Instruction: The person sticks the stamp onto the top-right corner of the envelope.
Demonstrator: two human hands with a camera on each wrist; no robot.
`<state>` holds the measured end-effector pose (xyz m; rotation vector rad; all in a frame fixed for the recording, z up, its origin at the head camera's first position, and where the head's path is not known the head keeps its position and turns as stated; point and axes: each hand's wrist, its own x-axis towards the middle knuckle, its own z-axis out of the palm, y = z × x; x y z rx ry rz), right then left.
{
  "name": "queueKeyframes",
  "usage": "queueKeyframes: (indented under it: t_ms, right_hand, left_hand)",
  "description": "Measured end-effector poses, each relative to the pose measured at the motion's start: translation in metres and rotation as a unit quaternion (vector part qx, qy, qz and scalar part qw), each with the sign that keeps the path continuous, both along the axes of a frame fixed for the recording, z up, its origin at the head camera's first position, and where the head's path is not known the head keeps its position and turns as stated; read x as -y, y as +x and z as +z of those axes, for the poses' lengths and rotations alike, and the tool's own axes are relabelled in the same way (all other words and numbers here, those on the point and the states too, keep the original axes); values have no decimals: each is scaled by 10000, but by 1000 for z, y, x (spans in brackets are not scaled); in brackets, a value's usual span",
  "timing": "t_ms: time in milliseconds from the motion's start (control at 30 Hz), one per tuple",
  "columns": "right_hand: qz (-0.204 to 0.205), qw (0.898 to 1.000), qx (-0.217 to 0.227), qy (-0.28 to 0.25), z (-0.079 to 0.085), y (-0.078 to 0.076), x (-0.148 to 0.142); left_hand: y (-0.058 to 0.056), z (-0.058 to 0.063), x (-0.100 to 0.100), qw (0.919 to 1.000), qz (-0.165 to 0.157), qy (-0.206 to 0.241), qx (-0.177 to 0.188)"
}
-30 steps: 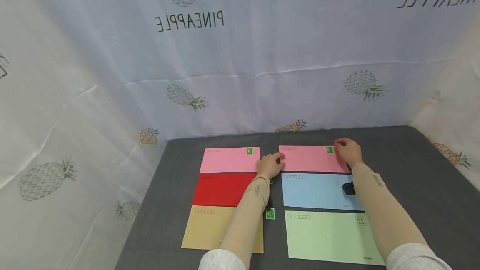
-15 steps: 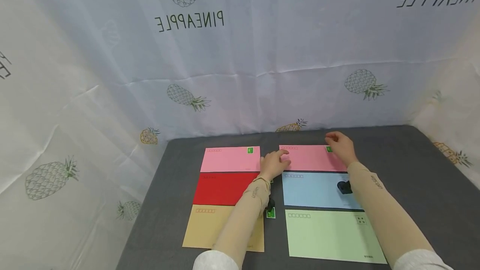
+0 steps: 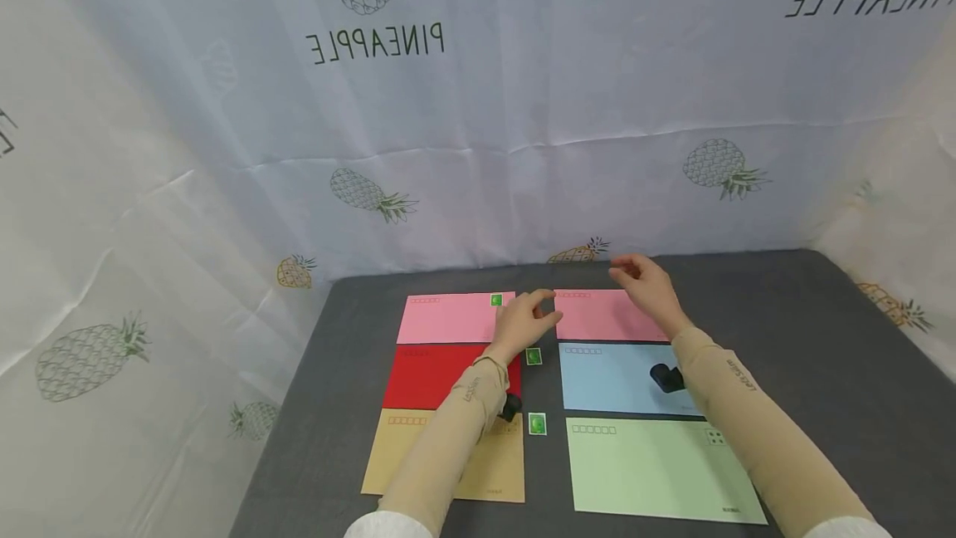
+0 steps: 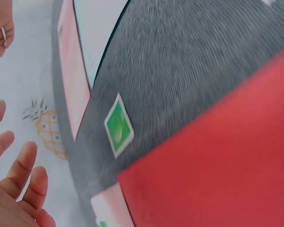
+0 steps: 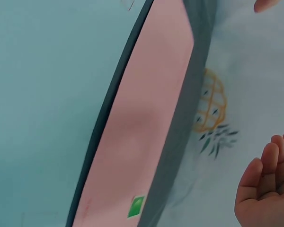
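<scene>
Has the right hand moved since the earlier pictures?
Yes: in the head view, the right hand has moved left relative to the right pink envelope.

Pale pineapple-print cloth (lettering backwards) behind a dark grey tabletop.

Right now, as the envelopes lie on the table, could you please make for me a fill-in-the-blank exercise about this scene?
1. The rectangular red paper envelope lies between the rectangular tan paper envelope and a ____ one.
2. In the column with the rectangular pale-green paper envelope, the middle envelope is ____.
3. On the dark grey table surface, between the columns, lie ____ small green stamps with white borders.
4. In the head view, the bare right hand overlaps the right column's ____ envelope.

Missing words: pink; blue; two; pink.
</scene>
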<state>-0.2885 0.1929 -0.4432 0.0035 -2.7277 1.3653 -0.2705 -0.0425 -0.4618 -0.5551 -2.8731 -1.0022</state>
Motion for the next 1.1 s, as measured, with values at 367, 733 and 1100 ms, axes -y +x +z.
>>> queueKeyframes:
  t_ms: [367,733,1100]
  right_hand:
    - [683,9974,-210,-99,19,18,45]
    - [1315,9899,-507,-121,28,40,80]
    - [1749,9816,-752,-118,24,54,102]
  left_hand:
    - [5,8,40,10000,7,50,31]
    - [21,16,82,9999,152,-35,11]
    - [39,18,130,9992,403,41,23]
